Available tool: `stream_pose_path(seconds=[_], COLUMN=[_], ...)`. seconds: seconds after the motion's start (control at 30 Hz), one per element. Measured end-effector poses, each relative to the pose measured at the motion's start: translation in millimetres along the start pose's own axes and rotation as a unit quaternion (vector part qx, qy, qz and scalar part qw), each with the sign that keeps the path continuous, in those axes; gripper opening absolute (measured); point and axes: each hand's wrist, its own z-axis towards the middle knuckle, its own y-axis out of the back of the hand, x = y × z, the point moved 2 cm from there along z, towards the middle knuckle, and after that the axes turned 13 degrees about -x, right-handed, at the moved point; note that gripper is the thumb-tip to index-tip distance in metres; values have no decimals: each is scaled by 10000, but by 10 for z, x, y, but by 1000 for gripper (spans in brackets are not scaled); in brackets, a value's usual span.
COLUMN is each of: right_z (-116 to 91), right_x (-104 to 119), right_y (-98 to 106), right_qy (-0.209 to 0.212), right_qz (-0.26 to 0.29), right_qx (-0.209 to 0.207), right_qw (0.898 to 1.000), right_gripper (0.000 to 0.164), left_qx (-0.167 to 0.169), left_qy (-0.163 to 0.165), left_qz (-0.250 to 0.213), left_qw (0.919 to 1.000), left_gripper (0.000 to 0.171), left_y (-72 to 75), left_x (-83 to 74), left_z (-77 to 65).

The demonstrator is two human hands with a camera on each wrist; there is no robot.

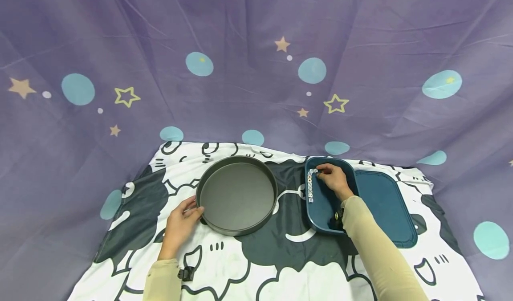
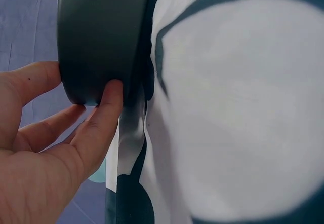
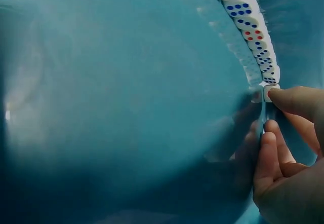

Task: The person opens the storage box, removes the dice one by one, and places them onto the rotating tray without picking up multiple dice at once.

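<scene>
A round dark-grey cake pan stands on the cloth. My left hand holds its near left side, the thumb at the rim and the fingers against the outer wall. To the right is a blue rectangular container. My right hand reaches into it and pinches a white die at the far left corner. That die touches or nearly touches the end of a row of white dice with red and blue dots, lined along the container's left wall.
A flat blue lid lies against the right side of the container. Beneath everything is a black-and-white cartoon cloth. A purple curtain with stars and dots hangs behind and at the sides.
</scene>
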Motion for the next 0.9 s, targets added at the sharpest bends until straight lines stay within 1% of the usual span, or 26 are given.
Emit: stream_pose_path(seconds=[0.17, 0.37, 0.57, 0.77, 0.9], right_z=[-2, -1, 1, 12, -9], right_x=[-19, -15, -32, 3, 68], right_y=[-19, -23, -39, -10, 51], right_qy=[77, 85, 93, -11, -154], right_qz=[-32, -75, -159, 59, 282], right_qx=[-17, -53, -21, 3, 45], right_qw=[10000, 9999, 9998, 10000, 9995], right_gripper=[27, 22, 20, 19, 21], left_qx=[1, 21, 17, 8, -8], left_qy=[-31, -43, -58, -95, -93], left_qz=[8, -25, -12, -107, -34], left_qw=[10000, 10000, 10000, 9999, 10000], left_gripper=[51, 50, 50, 50, 50], left_y=[-2, -6, -1, -10, 6], left_x=[-6, -3, -32, -19, -8], left_z=[-15, -10, -20, -4, -1])
